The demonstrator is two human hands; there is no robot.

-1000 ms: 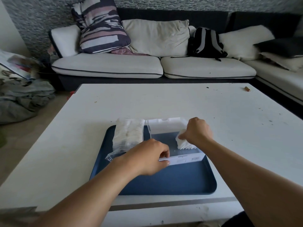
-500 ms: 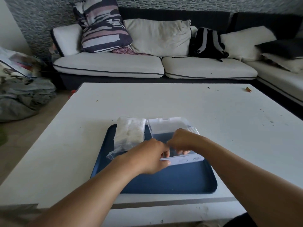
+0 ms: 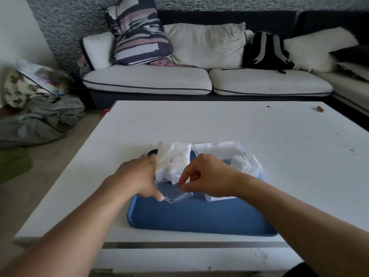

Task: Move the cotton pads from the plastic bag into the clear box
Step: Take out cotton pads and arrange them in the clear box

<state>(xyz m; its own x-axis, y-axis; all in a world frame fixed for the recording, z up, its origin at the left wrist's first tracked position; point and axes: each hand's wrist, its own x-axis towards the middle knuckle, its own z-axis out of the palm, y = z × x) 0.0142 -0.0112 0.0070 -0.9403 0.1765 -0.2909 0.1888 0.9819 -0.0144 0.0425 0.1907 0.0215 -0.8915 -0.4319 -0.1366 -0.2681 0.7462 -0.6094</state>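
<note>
A clear plastic bag (image 3: 173,160) stuffed with white cotton pads lies on the left part of a blue tray (image 3: 199,216). Its flat open mouth (image 3: 173,193) points toward me. To its right stands the clear box (image 3: 217,148) with its lid tipped back, and a stack of cotton pads (image 3: 246,163) lies in its right end. My left hand (image 3: 137,176) presses on the bag's left side, thumb on the mouth flap. My right hand (image 3: 207,176) hovers at the bag's mouth, fingers curled and apart, with nothing in them.
The tray sits near the front edge of a white table (image 3: 259,132). A small brown object (image 3: 320,108) lies at the far right. Behind the table is a sofa with cushions and a black backpack (image 3: 266,50). Clothes are piled on the floor at left (image 3: 40,116).
My right hand left a stack of pads in the box and moved left to the bag's mouth. My left hand shifted from the box's front edge to the bag.
</note>
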